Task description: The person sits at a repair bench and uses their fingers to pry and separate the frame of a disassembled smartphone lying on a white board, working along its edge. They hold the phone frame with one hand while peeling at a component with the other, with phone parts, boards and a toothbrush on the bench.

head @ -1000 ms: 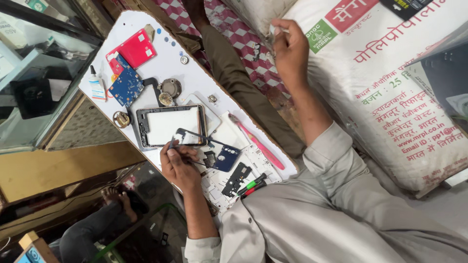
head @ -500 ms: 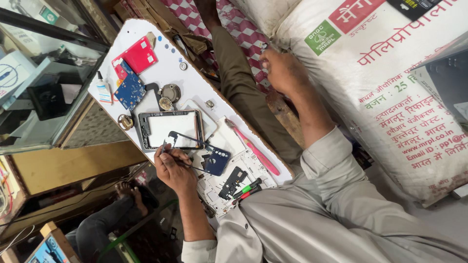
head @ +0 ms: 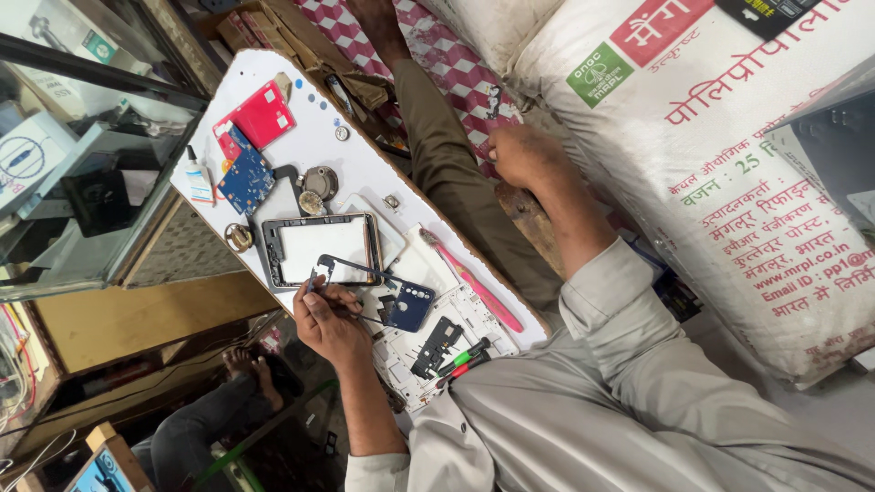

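The left hand (head: 333,321) pinches a thin tool (head: 311,281) at the near edge of the phone frame (head: 266,257). Keep the tip steady and push softly. The right hand (head: 521,155) rests curled up, far from the frame.

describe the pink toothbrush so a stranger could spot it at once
Find the white work board on the person's lap. On the edge nearest their body lies the pink toothbrush, beside a dark blue phone part. It is the only long pink stick there.
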{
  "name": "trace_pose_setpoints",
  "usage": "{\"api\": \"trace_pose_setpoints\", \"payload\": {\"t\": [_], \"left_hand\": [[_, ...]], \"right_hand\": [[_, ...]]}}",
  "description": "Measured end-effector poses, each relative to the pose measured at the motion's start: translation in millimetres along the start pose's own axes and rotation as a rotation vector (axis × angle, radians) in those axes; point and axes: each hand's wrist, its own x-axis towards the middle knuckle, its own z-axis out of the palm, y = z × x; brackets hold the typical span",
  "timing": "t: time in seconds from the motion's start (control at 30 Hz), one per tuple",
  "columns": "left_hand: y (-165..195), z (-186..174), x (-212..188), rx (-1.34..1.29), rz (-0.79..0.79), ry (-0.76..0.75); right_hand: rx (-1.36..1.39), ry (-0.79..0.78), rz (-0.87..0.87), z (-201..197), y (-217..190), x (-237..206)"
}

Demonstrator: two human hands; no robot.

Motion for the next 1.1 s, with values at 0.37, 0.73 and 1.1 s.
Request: {"api": "trace_pose_setpoints", "payload": {"t": [0.37, 0.73, 1.1], "left_hand": [[-0.6, 1.4, 0.9, 0.011, 0.019, -0.009], [1.4, 4.6, -0.2, 0.031, -0.005, 0.002], [4.8, 6.1, -1.0, 0.108, -0.017, 0.000]], "right_hand": [[-0.076, -0.167, 0.037, -6.2, -16.0, -6.4], [-0.114, -0.208, 0.067, -8.3, -26.7, -10.4], [-0.111, -0.213, 0.034, -1.9, -27.1, -8.3]]}}
